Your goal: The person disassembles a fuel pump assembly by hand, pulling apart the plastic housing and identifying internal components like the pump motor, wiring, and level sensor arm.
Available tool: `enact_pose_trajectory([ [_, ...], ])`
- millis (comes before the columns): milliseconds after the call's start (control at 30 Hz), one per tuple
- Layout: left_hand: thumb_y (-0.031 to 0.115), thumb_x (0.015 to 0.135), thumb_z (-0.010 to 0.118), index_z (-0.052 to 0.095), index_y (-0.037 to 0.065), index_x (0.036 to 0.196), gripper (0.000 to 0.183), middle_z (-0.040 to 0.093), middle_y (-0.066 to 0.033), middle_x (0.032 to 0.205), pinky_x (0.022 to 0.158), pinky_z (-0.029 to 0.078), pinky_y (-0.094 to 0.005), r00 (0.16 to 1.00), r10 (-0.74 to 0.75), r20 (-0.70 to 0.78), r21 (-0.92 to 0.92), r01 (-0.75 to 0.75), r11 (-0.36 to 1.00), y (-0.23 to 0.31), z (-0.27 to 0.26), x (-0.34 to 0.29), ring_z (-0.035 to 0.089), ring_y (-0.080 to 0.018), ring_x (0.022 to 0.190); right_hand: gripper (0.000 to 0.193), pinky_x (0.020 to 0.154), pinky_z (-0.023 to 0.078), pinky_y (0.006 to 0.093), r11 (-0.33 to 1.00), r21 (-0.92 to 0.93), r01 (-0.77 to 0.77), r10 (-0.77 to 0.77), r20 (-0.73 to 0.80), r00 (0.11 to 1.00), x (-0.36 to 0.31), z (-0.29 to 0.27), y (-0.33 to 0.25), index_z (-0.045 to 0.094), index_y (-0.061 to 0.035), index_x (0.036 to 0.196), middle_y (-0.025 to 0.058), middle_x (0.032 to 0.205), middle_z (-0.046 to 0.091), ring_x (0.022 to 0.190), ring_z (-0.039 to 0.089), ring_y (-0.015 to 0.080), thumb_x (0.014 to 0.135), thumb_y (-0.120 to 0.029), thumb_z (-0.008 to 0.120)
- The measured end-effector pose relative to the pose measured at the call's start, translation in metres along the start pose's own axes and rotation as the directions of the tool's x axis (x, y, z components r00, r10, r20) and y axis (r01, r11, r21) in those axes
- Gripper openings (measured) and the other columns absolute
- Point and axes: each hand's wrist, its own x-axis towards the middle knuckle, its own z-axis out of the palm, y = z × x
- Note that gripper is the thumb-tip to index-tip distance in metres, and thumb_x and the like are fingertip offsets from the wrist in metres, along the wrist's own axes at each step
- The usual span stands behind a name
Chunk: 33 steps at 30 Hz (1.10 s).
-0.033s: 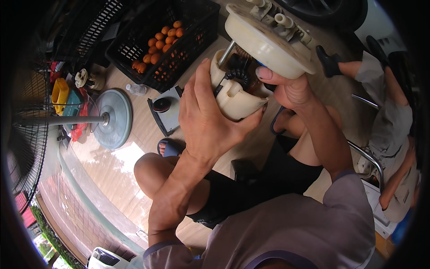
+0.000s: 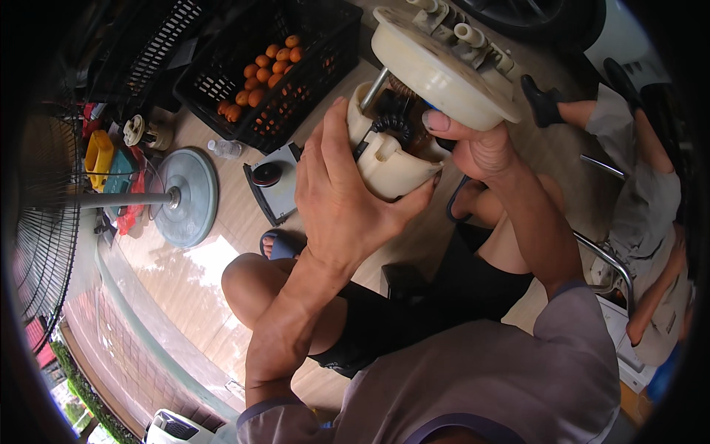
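Raised before my chest is a cream plastic fuel pump module, its round flange lid (image 2: 436, 70) tilted above its cup-shaped lower body (image 2: 392, 166). Hose stubs and fittings stand on the lid's upper face. A metal rod (image 2: 376, 87) and a black corrugated hose (image 2: 393, 126) show in the gap between lid and body. My left hand (image 2: 336, 189) is closed around the body, thumb beneath it and fingers along its far left side. My right hand (image 2: 481, 148) grips the lid's near right edge, thumb pressed on the rim; its other fingers are mostly hidden.
A black crate (image 2: 270, 122) holds several oranges at the far left. Left of me stand a fan with a round grey base (image 2: 185, 211), a plastic bottle (image 2: 224, 148) and a grey tray-like panel (image 2: 275, 181). Another person (image 2: 647, 200) sits at right, near a wheel (image 2: 540, 18).
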Motion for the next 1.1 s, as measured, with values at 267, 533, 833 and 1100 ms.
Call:
enact_pose_trajectory([
  [267, 0.037, 0.066, 0.091, 0.040, -0.004, 0.150, 0.106, 0.057, -0.0241, 0.130, 0.094, 0.053, -0.0457, 0.999, 0.009, 0.049, -0.120, -0.003, 0.993, 0.000, 0.001, -0.002, 0.059, -0.0393, 0.114, 0.048, 0.098, 0.055, 0.0318, 0.997, 0.002, 0.075, -0.074, -0.100, 0.992, -0.002, 0.007, -0.003, 0.071, -0.0017, 0.122, 0.0079, 0.108, 0.074, 0.105, 0.069, 0.0184, 0.075, 0.008, 0.076],
  [533, 0.042, 0.073, 0.094, 0.044, 0.005, 0.150, 0.099, 0.057, -0.0177, 0.139, 0.118, 0.036, -0.0435, 0.795, -0.101, 0.599, -0.761, 0.604, 0.239, -0.008, -0.016, 0.015, 0.052, -0.0282, 0.136, 0.045, 0.099, 0.054, 0.0333, 0.990, -0.063, -0.123, 0.124, 0.007, 0.992, 0.010, -0.031, -0.033, 0.070, -0.0006, 0.121, 0.0089, 0.106, 0.073, 0.105, 0.069, 0.0208, 0.076, -0.001, 0.076],
  [833, 0.047, 0.066, 0.097, 0.027, 0.000, 0.160, 0.126, 0.050, -0.0148, 0.148, 0.115, 0.039, -0.0379, 0.769, -0.053, 0.637, -0.731, 0.624, 0.277, -0.010, 0.012, 0.018, 0.050, -0.0246, 0.137, 0.045, 0.102, 0.054, 0.0352, 0.999, 0.028, -0.034, 0.031, 0.130, 0.991, 0.017, -0.023, -0.020, 0.069, 0.0007, 0.122, 0.0104, 0.106, 0.073, 0.105, 0.069, 0.0230, 0.078, -0.003, 0.074],
  [1100, 0.047, 0.051, 0.095, 0.029, -0.009, 0.157, 0.136, 0.052, -0.0135, 0.144, 0.115, 0.036, -0.0329, 0.449, 0.119, 0.886, -0.460, 0.882, 0.098, -0.015, 0.017, 0.029, 0.050, -0.0247, 0.134, 0.044, 0.105, 0.053, 0.0370, 0.987, 0.133, 0.087, -0.108, 0.160, 0.981, 0.014, -0.016, -0.014, 0.068, 0.0018, 0.122, 0.0117, 0.105, 0.072, 0.105, 0.069, 0.0249, 0.079, -0.005, 0.073],
])
